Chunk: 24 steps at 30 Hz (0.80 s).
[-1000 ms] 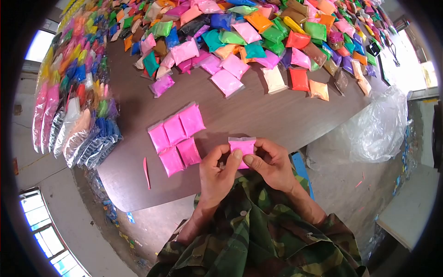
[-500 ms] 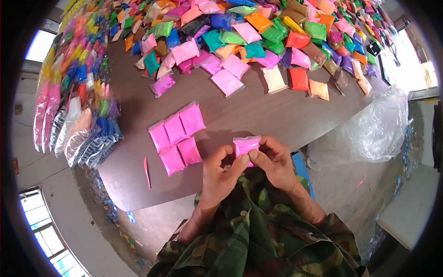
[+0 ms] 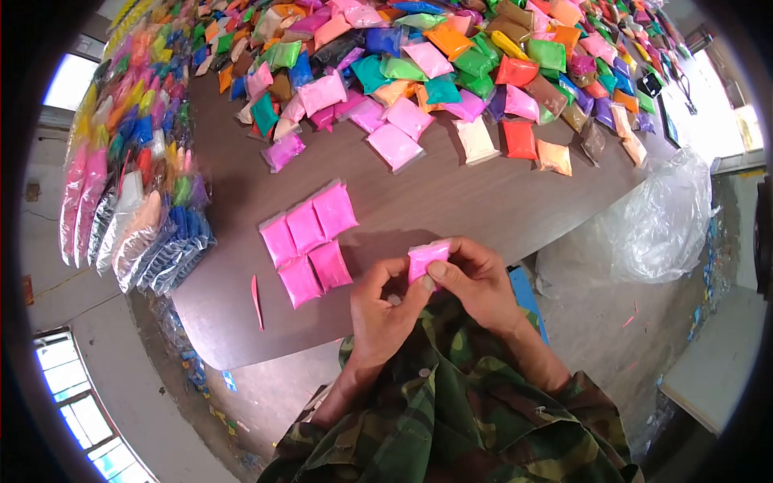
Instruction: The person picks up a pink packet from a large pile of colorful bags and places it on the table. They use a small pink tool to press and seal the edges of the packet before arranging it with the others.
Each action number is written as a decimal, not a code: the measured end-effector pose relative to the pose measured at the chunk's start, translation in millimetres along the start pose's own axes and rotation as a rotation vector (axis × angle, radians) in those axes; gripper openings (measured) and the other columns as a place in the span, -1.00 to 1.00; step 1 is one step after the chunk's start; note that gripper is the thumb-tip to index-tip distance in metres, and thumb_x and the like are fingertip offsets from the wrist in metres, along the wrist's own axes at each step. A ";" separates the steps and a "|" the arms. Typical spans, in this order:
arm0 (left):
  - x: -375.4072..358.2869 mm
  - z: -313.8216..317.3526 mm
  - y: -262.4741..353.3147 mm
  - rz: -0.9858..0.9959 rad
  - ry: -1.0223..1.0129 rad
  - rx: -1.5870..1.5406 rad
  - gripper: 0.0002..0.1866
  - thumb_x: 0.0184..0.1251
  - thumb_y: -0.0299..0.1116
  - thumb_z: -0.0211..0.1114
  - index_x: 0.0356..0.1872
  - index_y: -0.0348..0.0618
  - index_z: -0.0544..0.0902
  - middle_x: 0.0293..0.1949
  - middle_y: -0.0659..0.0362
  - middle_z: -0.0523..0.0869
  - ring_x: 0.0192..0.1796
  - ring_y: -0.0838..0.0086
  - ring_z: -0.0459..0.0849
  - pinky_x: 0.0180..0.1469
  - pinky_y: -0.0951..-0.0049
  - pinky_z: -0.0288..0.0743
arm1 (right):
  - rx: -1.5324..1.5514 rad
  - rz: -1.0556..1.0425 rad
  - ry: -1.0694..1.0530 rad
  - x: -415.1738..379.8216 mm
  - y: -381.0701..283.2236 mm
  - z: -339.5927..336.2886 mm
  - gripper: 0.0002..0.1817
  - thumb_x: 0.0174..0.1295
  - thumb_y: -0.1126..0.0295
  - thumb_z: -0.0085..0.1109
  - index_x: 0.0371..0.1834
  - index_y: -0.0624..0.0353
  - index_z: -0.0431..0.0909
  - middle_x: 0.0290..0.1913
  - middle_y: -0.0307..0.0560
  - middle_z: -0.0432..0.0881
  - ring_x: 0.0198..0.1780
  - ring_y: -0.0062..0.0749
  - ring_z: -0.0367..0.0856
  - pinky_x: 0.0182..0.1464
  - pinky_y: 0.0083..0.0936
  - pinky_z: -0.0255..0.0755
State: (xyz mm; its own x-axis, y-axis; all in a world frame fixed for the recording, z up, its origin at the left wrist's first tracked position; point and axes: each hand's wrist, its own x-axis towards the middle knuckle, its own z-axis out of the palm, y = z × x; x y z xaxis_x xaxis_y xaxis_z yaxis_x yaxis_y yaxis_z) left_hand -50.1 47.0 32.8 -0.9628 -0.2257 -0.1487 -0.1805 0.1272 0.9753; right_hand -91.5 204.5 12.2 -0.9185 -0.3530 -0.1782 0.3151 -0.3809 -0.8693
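Between both hands is a small pink clay packet (image 3: 426, 261) in clear film, held up close to the table's near edge. My left hand (image 3: 383, 302) pinches its left side with thumb and fingers. On the other side my right hand (image 3: 475, 282) grips it, the thumb pressed on its front face. To the left on the table lie several matching pink packets (image 3: 306, 229) in two rows, edge to edge. Beyond them, left of my left hand, rests a thin pink plastic knife (image 3: 257, 302).
A big heap of packets in many colours (image 3: 451, 56) covers the far side of the brown table (image 3: 233, 330). Long clear bags of coloured packets (image 3: 137, 177) lie along the left. A crumpled clear plastic bag (image 3: 636, 229) hangs at the right edge, near a blue object (image 3: 527, 302).
The pink packet is tipped and squeezed a little between my fingers, its top edge now less upright. My hands have barely shifted; the things on the table stay put.
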 end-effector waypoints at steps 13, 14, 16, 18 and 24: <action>2.5 8.6 -7.1 0.612 -0.039 0.807 -0.54 0.20 -0.29 0.57 0.10 -0.26 0.73 0.01 0.07 0.68 -0.10 0.15 0.70 -0.14 0.20 0.66 | -0.538 -0.213 0.309 -10.3 -3.1 -14.0 -0.69 0.41 0.55 0.35 0.17 0.31 0.60 0.03 -0.12 0.64 -0.05 -0.54 0.64 0.00 -0.55 0.57; 2.2 5.6 -8.3 0.602 -0.041 0.800 -0.56 0.20 -0.32 0.57 0.08 -0.27 0.75 0.06 0.07 0.69 -0.04 0.14 0.69 -0.08 0.18 0.65 | -0.525 -0.215 0.316 -9.9 -1.3 -13.8 -0.68 0.39 0.57 0.35 0.17 0.30 0.60 0.03 -0.10 0.64 -0.05 -0.51 0.65 0.00 -0.53 0.58; 2.7 3.1 -9.3 0.644 -0.051 0.822 -0.59 0.19 -0.37 0.55 0.07 -0.26 0.77 0.16 0.08 0.70 0.04 0.16 0.68 0.02 0.17 0.62 | -0.498 -0.222 0.331 -8.5 2.0 -13.3 -0.66 0.34 0.63 0.36 0.17 0.29 0.60 0.03 -0.06 0.66 -0.05 -0.45 0.68 0.00 -0.50 0.60; 3.8 3.7 -9.7 0.746 -0.070 0.873 -0.62 0.20 -0.40 0.53 0.06 -0.24 0.79 0.25 0.12 0.70 0.10 0.21 0.66 0.07 0.18 0.59 | -0.658 -0.308 0.319 -4.3 0.7 -15.3 -0.64 0.30 0.67 0.36 0.15 0.29 0.61 0.04 0.00 0.66 -0.05 -0.35 0.71 -0.01 -0.46 0.62; 2.6 9.6 -23.4 0.764 -0.066 0.944 -0.57 0.20 -0.38 0.46 0.13 -0.20 0.78 0.34 0.20 0.68 0.15 0.29 0.63 0.10 0.27 0.49 | -0.810 -0.401 0.308 7.5 -6.0 -15.2 -0.63 0.23 0.72 0.35 0.10 0.27 0.63 0.05 0.07 0.66 -0.06 -0.14 0.73 -0.05 -0.38 0.65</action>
State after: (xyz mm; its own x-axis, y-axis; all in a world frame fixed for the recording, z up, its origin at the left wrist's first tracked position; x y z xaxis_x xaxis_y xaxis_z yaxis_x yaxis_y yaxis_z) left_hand -50.4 52.6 8.0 -0.8887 0.2603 0.3774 0.3881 0.8652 0.3173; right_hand -103.9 217.1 9.1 -0.9812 -0.0401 0.1889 -0.1916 0.3233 -0.9267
